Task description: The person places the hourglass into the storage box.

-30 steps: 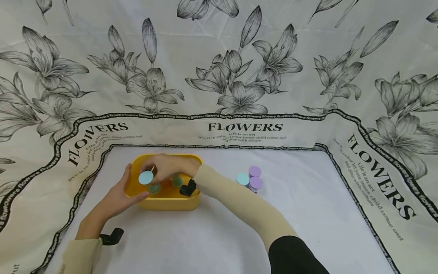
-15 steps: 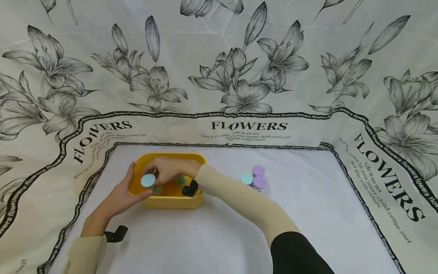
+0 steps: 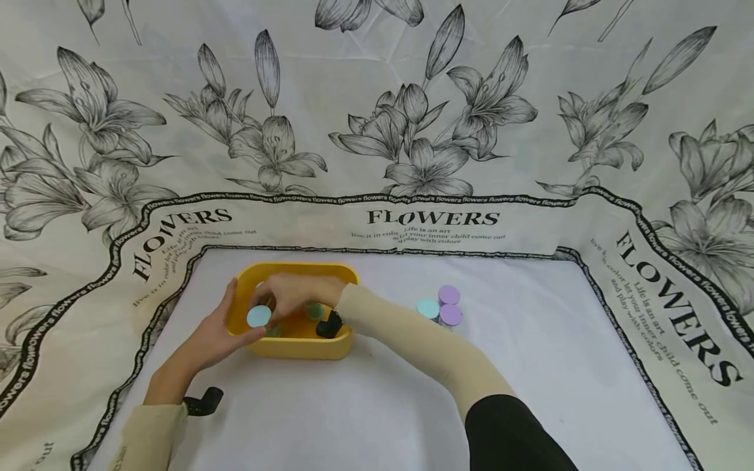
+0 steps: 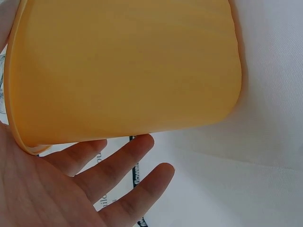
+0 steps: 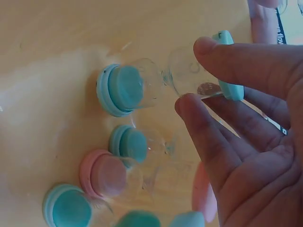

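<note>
In the head view my right hand (image 3: 291,292) is inside the yellow bin (image 3: 300,349), near its left end. Thumb and fingertips pinch a clear sand timer with light-blue ends (image 5: 182,66), held by its upper part; its flat top (image 3: 259,316) faces up. In the right wrist view, its lower end is close to the bin's floor; contact is unclear. More sand timers stand beside it, among them a pink one (image 5: 106,175) and a teal one (image 5: 71,208). My left hand (image 3: 209,333) rests against the bin's left end, its fingers (image 4: 142,189) extended and spread along the outer wall.
Right of the bin, two purple-topped timers (image 3: 451,314) and a light-blue-topped one (image 3: 428,309) stand close together on the white tabletop (image 3: 389,405). A flower-printed cloth (image 3: 365,170) hangs behind and borders the table.
My right hand has moved the sand timer slightly lower and towards the bin's front. The left hand keeps its place on the bin. The head view has shifted a little.
</note>
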`<state>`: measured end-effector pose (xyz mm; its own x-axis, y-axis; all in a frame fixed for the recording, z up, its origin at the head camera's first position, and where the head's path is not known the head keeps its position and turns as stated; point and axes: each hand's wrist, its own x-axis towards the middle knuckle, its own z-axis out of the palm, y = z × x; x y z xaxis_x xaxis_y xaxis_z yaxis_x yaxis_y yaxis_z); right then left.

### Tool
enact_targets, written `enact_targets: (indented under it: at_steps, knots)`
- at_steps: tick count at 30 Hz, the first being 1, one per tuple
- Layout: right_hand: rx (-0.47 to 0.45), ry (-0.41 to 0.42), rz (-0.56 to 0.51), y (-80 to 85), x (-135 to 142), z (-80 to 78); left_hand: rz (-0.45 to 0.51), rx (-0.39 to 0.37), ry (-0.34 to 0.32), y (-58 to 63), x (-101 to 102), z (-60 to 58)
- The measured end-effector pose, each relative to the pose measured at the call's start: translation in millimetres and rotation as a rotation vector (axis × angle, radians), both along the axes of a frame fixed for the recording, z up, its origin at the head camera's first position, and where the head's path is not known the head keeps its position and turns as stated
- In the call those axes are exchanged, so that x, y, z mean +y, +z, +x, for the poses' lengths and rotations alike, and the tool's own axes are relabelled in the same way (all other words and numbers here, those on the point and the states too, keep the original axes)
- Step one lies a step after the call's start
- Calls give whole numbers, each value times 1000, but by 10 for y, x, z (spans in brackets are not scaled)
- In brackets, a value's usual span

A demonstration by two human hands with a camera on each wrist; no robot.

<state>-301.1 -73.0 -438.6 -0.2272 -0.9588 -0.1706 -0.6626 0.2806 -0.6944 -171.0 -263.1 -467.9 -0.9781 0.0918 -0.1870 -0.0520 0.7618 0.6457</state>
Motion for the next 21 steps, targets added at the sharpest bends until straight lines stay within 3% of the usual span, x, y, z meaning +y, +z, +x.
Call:
enact_targets:
  at_steps: [11, 21]
  knots:
    - [105, -15, 57, -74, -96, 49, -14, 6, -8, 2, 0, -11]
    - [142, -29, 104, -83, -113, 78, -32, 18, -43, -2, -36, -9]
